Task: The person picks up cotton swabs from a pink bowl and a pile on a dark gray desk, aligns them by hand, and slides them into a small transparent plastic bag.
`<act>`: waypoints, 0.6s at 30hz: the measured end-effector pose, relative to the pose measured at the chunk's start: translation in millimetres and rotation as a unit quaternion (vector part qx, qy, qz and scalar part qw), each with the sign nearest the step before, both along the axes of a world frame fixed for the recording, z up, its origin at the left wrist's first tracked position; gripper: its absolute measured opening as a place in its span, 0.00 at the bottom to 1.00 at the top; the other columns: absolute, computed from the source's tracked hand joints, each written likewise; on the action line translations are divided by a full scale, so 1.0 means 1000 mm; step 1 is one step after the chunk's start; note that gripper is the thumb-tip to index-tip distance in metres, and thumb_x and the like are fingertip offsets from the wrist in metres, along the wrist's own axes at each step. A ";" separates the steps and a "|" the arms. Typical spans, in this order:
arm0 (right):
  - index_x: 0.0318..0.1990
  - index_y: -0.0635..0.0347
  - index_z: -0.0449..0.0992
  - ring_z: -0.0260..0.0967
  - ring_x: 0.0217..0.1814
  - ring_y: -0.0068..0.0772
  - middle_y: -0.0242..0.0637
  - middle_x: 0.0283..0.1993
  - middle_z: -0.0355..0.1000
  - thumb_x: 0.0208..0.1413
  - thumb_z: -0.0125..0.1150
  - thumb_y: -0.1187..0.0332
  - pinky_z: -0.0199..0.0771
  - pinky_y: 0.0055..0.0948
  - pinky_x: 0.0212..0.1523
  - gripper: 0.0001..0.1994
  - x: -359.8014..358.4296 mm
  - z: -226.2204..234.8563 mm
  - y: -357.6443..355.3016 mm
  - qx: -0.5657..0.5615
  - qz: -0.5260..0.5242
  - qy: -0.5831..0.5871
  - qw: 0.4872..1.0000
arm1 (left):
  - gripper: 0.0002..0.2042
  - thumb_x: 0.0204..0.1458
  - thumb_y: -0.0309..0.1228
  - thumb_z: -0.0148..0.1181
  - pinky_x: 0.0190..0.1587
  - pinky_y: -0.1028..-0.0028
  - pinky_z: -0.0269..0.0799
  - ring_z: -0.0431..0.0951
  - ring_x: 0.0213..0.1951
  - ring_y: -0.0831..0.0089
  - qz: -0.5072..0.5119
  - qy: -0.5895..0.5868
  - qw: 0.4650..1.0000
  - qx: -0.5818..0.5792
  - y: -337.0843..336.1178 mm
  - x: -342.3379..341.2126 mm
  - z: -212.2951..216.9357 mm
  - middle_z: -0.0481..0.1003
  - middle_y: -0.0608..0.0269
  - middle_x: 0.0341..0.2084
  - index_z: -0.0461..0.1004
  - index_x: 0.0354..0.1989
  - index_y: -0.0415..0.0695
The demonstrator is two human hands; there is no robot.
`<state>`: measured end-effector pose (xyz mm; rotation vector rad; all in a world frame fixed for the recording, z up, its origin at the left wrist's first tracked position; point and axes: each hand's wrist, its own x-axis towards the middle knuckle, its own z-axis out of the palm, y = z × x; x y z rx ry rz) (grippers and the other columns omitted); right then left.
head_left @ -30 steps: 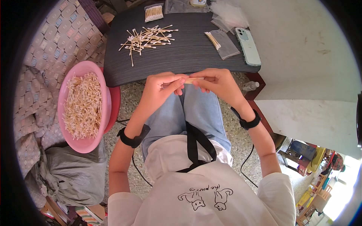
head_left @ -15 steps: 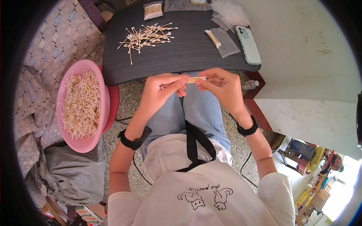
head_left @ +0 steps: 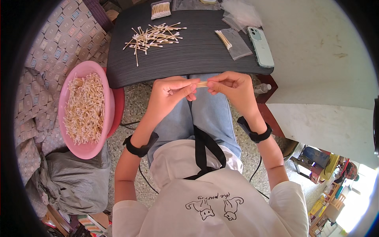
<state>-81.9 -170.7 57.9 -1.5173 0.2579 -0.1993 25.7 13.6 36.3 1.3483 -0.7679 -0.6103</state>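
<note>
A small bunch of cotton swabs lies level between my two hands, just off the table's near edge and above my lap. My left hand pinches one end of the bunch, my right hand the other. Only the middle of the sticks shows; the fingers cover the tips. On the dark table a loose pile of cotton swabs is spread at the left. To the right, a few swabs rest on a clear plastic bag.
A pink basin heaped with cotton swabs stands left of the table. At the far edge lie a packed bag of swabs and a stack of clear bags. A pale phone lies by the wall.
My right hand's fingers have closed over the right end of the swabs, which showed at its fingertips before. My left hand keeps its pinch.
</note>
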 end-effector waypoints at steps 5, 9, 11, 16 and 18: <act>0.40 0.69 0.79 0.74 0.33 0.21 0.38 0.36 0.78 0.52 0.64 0.77 0.75 0.20 0.36 0.09 -0.003 -0.001 0.001 -0.013 0.008 0.005 1.000 | 0.10 0.55 0.24 0.59 0.31 0.78 0.75 0.78 0.28 0.75 -0.008 0.019 1.000 0.002 0.001 -0.002 0.002 0.78 0.58 0.29 0.78 0.45 0.35; 0.40 0.66 0.80 0.74 0.31 0.26 0.38 0.35 0.77 0.51 0.65 0.75 0.74 0.22 0.33 0.09 -0.007 0.006 0.003 -0.214 0.023 -0.053 0.975 | 0.10 0.56 0.24 0.59 0.32 0.77 0.76 0.79 0.28 0.74 -0.015 0.048 0.998 0.027 0.002 -0.001 0.007 0.78 0.57 0.30 0.78 0.44 0.35; 0.38 0.63 0.80 0.73 0.30 0.32 0.39 0.34 0.76 0.49 0.65 0.74 0.72 0.25 0.30 0.08 -0.008 0.006 0.002 -0.379 0.028 -0.132 0.916 | 0.10 0.56 0.24 0.59 0.32 0.77 0.76 0.79 0.29 0.74 -0.028 0.057 0.997 0.032 0.001 -0.001 0.007 0.78 0.57 0.30 0.78 0.45 0.35; 0.37 0.64 0.80 0.72 0.29 0.36 0.40 0.33 0.76 0.49 0.65 0.73 0.71 0.28 0.29 0.07 -0.012 -0.002 0.002 -0.370 0.005 -0.146 0.918 | 0.10 0.55 0.24 0.59 0.31 0.78 0.76 0.79 0.30 0.74 -0.048 0.048 0.997 0.046 -0.003 -0.004 0.003 0.78 0.57 0.30 0.78 0.45 0.35; 0.37 0.64 0.80 0.73 0.30 0.36 0.40 0.33 0.76 0.50 0.65 0.74 0.71 0.28 0.29 0.07 -0.014 -0.003 0.001 -0.365 0.001 -0.137 0.921 | 0.10 0.55 0.23 0.59 0.31 0.78 0.76 0.79 0.30 0.75 -0.029 -0.046 0.998 0.021 -0.005 -0.008 0.003 0.77 0.58 0.29 0.78 0.44 0.36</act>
